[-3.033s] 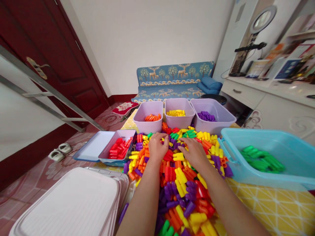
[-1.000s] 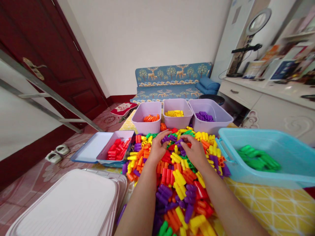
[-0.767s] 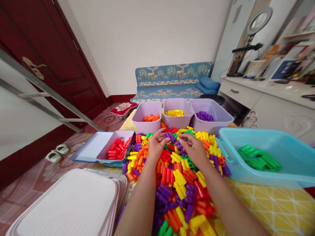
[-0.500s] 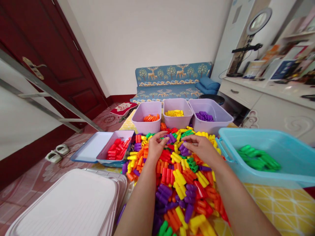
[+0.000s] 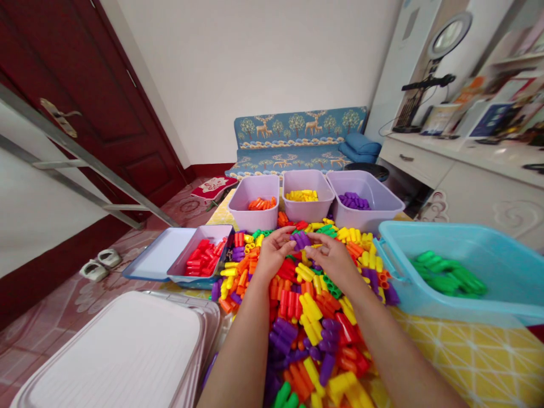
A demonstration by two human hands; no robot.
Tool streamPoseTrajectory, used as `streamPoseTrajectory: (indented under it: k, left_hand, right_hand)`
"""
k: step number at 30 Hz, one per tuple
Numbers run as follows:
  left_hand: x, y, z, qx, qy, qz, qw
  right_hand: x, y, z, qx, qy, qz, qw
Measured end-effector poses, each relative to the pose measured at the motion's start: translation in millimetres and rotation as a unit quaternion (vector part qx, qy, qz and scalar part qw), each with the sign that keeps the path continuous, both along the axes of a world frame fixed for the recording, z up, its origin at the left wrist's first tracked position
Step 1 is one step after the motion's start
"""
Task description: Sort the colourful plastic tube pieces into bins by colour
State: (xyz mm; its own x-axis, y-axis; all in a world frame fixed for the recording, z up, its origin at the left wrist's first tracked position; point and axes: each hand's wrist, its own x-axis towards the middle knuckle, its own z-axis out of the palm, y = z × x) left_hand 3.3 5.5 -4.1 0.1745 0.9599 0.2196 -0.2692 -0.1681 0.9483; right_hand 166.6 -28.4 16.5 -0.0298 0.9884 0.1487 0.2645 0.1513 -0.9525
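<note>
Both my hands meet over the far part of a heap of plastic pieces (image 5: 289, 306) in red, yellow, orange, green and purple, shaped like joined rounded tubes. A purple piece (image 5: 301, 240) sits between them. My left hand (image 5: 274, 252) grips its left side with thumb and fingers. From the right, the fingers of my right hand (image 5: 329, 255) close on the same piece. Purple pieces lie in a lilac bin (image 5: 374, 218) at the back right. Yellow ones are in the middle lilac bin (image 5: 308, 212), orange ones in the left lilac bin (image 5: 255, 220).
At left, a box (image 5: 177, 263) holds red pieces. A large light-blue tub (image 5: 459, 238) with green pieces stands at right. White lids (image 5: 119, 345) are stacked front left. A yellow patterned cloth (image 5: 476, 357) covers the table. Behind stands a blue sofa (image 5: 293, 153); a metal ladder (image 5: 85, 153) leans at left.
My right hand has moved left to meet my left hand at the purple piece. More of the heap at the right, beside the blue tub, now shows.
</note>
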Motion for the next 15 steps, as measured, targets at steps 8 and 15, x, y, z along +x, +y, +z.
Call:
streamPoseTrajectory:
  k: [8,15]
  left_hand:
    - [1.1,-2.9,3.1,0.001,0.057,0.011,0.998]
    - [1.1,-0.2,-0.3,0.029,0.107,0.077,0.991]
  right_hand:
    - [-2.5,-2.2,4.2,0.009,0.003,0.014,1.000]
    - [20.8,-4.4,17.4,-0.018,-0.016,0.081,0.996]
